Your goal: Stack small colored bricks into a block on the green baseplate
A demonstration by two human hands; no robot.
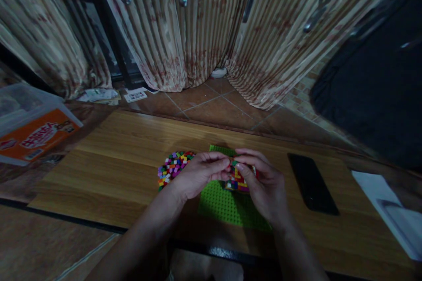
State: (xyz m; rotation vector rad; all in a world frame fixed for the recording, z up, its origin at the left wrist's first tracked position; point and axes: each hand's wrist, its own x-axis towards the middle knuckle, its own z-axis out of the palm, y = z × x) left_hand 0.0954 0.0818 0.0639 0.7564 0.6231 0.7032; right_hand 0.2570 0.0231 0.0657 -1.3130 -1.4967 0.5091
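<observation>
A low build of small coloured toy bricks (242,185) sits on the green studded baseplate (227,205), partly hidden by my fingers. Over the build's left edge, my left hand (203,171) is closed in a pinch, thumb against forefinger. What it holds, if anything, is too small to make out. My right hand (265,180) curves around the build's far and right sides. Its thumb and fingers close on a small green brick (234,163) at the top. Left of the baseplate lies a pile of loose bricks (173,167) in many colours, beside my left wrist.
A black phone (313,183) lies on the wooden table (108,162) to the right, with white paper (379,193) beyond it. At the far left stands a clear plastic box (36,127) with an orange label. Striped curtains (198,30) hang behind the table.
</observation>
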